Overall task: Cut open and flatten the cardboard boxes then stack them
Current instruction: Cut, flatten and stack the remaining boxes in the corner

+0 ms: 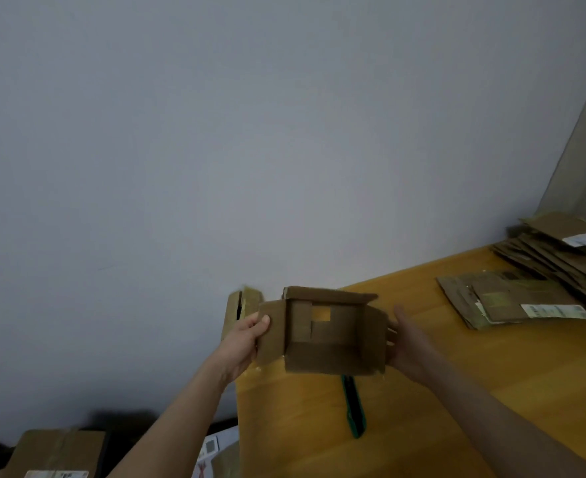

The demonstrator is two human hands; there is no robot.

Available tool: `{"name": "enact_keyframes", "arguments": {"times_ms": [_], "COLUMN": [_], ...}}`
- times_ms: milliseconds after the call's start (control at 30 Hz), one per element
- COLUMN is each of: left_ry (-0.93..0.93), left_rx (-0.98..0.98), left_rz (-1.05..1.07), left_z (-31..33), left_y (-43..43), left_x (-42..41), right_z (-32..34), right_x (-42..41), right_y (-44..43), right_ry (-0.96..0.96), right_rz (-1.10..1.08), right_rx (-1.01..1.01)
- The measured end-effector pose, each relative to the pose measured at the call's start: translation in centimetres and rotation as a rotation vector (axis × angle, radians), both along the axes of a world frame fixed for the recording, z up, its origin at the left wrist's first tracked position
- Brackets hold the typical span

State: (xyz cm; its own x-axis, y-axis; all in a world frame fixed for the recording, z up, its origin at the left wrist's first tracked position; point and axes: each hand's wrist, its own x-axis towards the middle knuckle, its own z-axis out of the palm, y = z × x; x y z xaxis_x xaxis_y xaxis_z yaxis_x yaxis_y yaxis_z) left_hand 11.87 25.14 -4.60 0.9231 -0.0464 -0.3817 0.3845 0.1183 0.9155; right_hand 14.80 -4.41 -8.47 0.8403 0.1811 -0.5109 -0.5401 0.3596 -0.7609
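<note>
You hold the cut-open cardboard box (pixel 333 339) above the table's (pixel 457 408) left edge, left hand (pixel 246 339) pinching one flap, right hand (pixel 410 346) gripping the opposite side. Flattening looks next: spread both sides apart.

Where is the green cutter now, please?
In the head view, the green cutter lies on the table near its left edge, below the held box.

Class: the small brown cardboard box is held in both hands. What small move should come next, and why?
Probably press the small brown cardboard box flat: its flaps are open but its walls stand. The left hand pinches one side flap, the right hand holds the other side; flattened cardboard is stacked nearby.
</note>
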Motion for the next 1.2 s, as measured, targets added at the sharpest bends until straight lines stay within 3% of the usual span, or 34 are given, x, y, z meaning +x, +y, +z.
{"name": "enact_keyframes", "arguments": {"times_ms": [67,233,400,567,700,900,1000,1200], "left_ry": [-0.013,-0.019,0.053,-0.045,-0.290,-0.690,-0.855,-0.921], "left_rx": [0.013,0.055,-0.053,0.307,0.488,0.995,1.096,1.153], "left_rz": [-0.087,-0.334,-0.106,-0.070,-0.005,-0.120,-0.196,-0.332], "left_z": [0.6,1.5,1.4,0.8,0.1,0.0,0.2,0.2], "left_y": [0.2,-0.4,-1.4,-3.1,-3.7,-3.6,-3.7,-4.7], "left_x": [-0.2,-0.3,0.4,1.2,1.5,0.8,0.3,-0.2], "right_z": [-0.4,-0.2,-0.7,-0.5,0.3,0.2,0.5,0.9], "right_x": [0.0,0.2,0.2,-0.1,0.0,0.3,0.3,0.2], "right_y": [-0.7,-0.4,-0.3,0.7,1.1,0.5,0.5,1.3], "right_ry": [0.047,-0.040,-0.134,-0.179,-0.119,0.051,0.064,-0.047], "right_rz": [0.048,0.173,0.146,0.131,0.079,0.081,0.139,0.209], "right_rx": [0.052,-0.113,-0.122,-0.126,-0.065,0.001,-0.105,-0.448]}}
